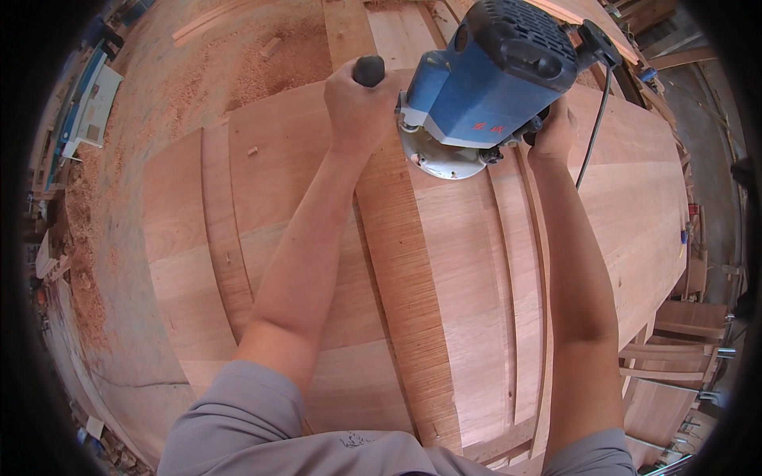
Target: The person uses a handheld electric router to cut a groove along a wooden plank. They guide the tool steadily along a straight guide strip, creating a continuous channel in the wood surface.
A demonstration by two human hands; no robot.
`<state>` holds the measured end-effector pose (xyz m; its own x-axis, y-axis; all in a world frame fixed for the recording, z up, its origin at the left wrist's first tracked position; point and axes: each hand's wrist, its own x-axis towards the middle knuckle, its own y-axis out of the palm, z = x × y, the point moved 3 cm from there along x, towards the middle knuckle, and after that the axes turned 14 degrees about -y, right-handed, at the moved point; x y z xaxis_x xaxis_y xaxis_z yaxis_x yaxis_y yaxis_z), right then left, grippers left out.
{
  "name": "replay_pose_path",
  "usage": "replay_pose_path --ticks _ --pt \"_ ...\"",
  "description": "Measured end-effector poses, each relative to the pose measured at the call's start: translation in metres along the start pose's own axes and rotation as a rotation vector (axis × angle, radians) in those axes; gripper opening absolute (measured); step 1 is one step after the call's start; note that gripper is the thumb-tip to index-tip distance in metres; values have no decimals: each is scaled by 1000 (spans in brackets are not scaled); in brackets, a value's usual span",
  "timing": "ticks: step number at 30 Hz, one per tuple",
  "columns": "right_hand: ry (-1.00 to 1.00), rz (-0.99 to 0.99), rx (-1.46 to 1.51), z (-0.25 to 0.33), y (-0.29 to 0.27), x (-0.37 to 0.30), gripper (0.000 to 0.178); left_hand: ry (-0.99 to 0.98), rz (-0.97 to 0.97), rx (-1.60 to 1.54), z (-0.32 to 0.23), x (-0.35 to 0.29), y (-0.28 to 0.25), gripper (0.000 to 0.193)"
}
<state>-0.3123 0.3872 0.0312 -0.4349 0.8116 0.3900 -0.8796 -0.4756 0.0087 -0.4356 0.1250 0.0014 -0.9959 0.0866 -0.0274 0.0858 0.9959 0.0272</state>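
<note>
A blue and black electric router (484, 79) stands with its round metal base (440, 159) on a reddish wood panel (444, 262). My left hand (359, 107) is closed around the router's black left handle knob (369, 70). My right hand (553, 131) grips the handle on the router's right side, mostly hidden behind the tool body. A black power cord (594, 127) hangs down from the router past my right wrist. The base sits at the far end of a rough, lighter strip (401, 293) that runs along the panel toward me.
Narrow wood strips (224, 230) lie on the panels to the left. Sawdust and shavings (270, 67) cover the bench beyond and along the left edge. More boards are stacked at the far top (389, 28) and lower right (667, 397).
</note>
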Motion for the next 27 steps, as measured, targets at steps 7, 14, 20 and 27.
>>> replay_pose_path --ticks 7,14,20,27 --pt "189 -6 82 6 1 -7 33 18 -16 25 -1 -3 -2 16" --pt "184 13 79 4 0 -9 32 -21 -1 -12 2 -4 -3 16" --pt "159 23 78 10 4 -7 32 11 6 -10 3 7 -1 16" --pt "121 -16 48 13 5 -8 36 3 17 13 0 6 -2 17"
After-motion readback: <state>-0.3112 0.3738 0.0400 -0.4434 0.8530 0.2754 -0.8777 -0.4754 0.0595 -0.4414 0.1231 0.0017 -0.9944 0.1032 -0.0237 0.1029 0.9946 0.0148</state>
